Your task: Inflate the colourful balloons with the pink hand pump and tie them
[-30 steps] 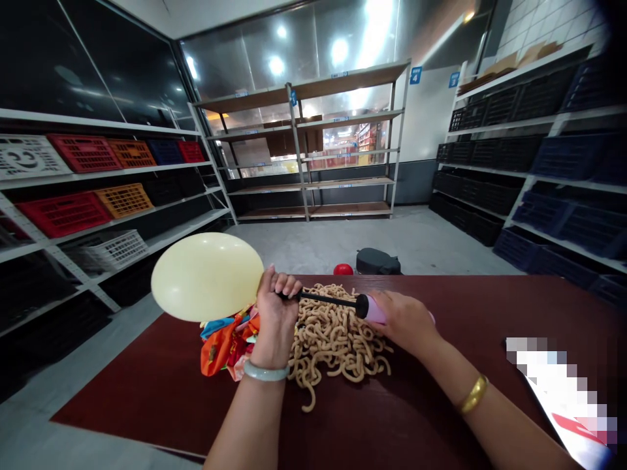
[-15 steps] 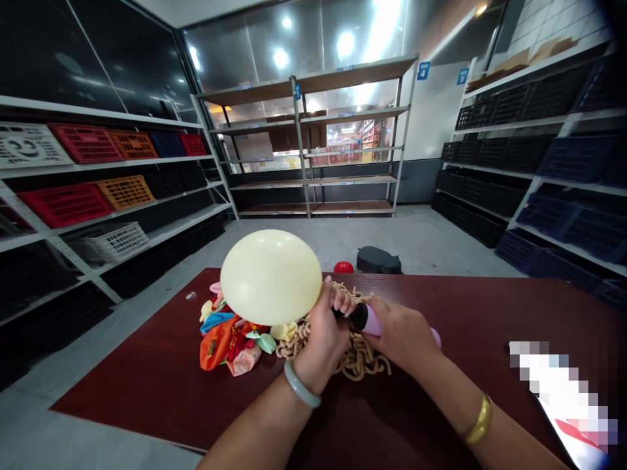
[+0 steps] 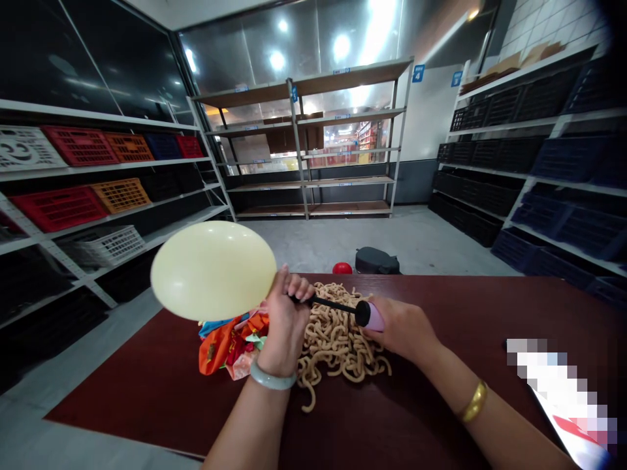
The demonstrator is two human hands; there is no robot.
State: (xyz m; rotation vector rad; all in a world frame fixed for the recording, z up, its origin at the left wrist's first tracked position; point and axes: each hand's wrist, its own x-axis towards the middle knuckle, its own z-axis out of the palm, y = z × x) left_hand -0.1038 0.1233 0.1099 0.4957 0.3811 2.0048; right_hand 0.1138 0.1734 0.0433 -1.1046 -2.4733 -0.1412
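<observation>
A pale yellow inflated balloon (image 3: 213, 270) floats above the left part of the dark red table (image 3: 441, 405). My left hand (image 3: 287, 320) is closed round the balloon's neck and the tip of a hand pump (image 3: 365, 314). My right hand (image 3: 404, 326) grips the pump's pink body; its thin black rod is drawn out between the two hands. Under the hands lies a heap of tan long uninflated balloons (image 3: 337, 339). A small pile of coloured flat balloons (image 3: 228, 343) sits just left of it.
A red ball (image 3: 342, 268) and a dark bag (image 3: 377, 261) lie on the floor beyond the table. Shelves with coloured crates (image 3: 78, 196) line the left wall, dark crates (image 3: 539, 170) the right, bare racks (image 3: 337, 150) the back. A blurred flat object (image 3: 563, 391) lies at the table's right.
The pump rod has been pulled out again after being pushed in half a second ago. My left hand and the balloon swung right, then back left. The balloon looks slightly larger.
</observation>
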